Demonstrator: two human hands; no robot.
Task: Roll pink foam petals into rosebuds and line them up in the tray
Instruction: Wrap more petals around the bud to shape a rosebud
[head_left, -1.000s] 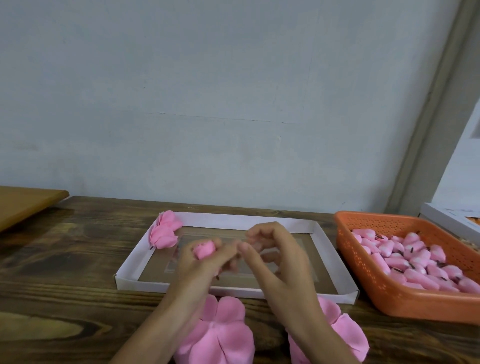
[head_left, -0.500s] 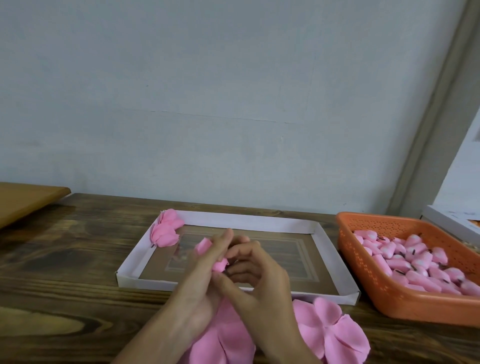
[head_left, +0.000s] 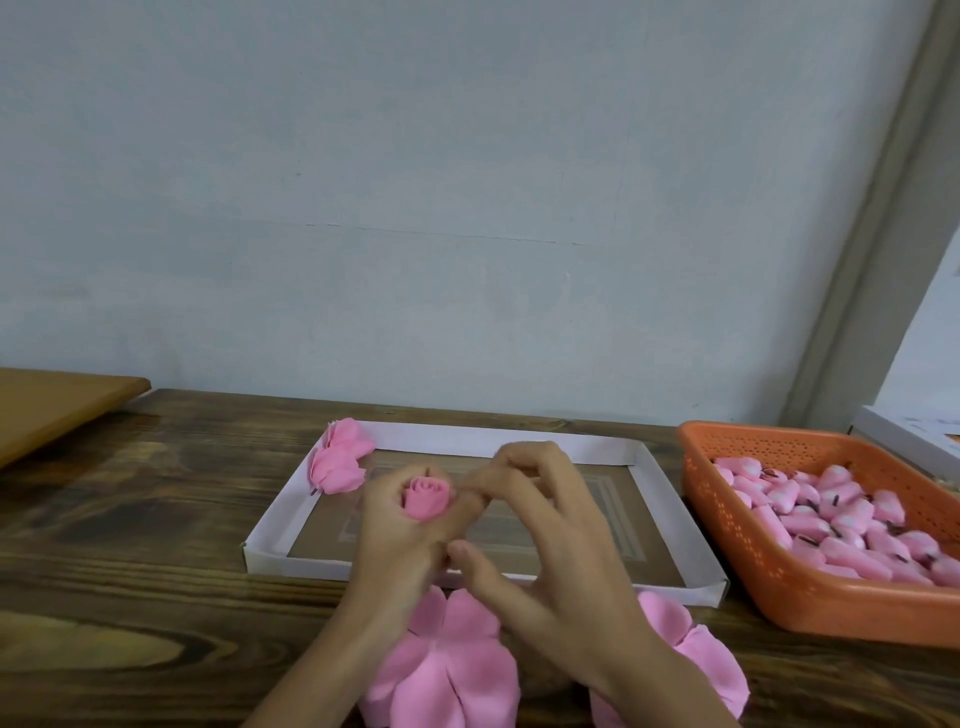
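Grips a small rolled pink foam rosebud (head_left: 426, 496) in the left hand (head_left: 400, 530), all fingers curled close round its sides, spiral top facing up, over the left part of the shallow white cardboard tray (head_left: 670, 499). Sets the right hand (head_left: 550, 551) just beside it with fingers bent, fingertips (head_left: 470, 488) at the bud's right side and thumb reaching in below; cannot tell whether pinching or only touching. Has two finished soft pink buds (head_left: 340, 462) lying in the tray's far-left corner. Leaves flat, rounded pink foam petal sheets (head_left: 447, 670) on the dark grained wooden table (head_left: 130, 519) under the wrists, and smooth pink pieces with dark stubs (head_left: 831, 514) heaped in the perforated orange plastic basket (head_left: 727, 545) at right. Shows the bud's spiral plainly now, against half a second ago, when mostly hidden between both hands.
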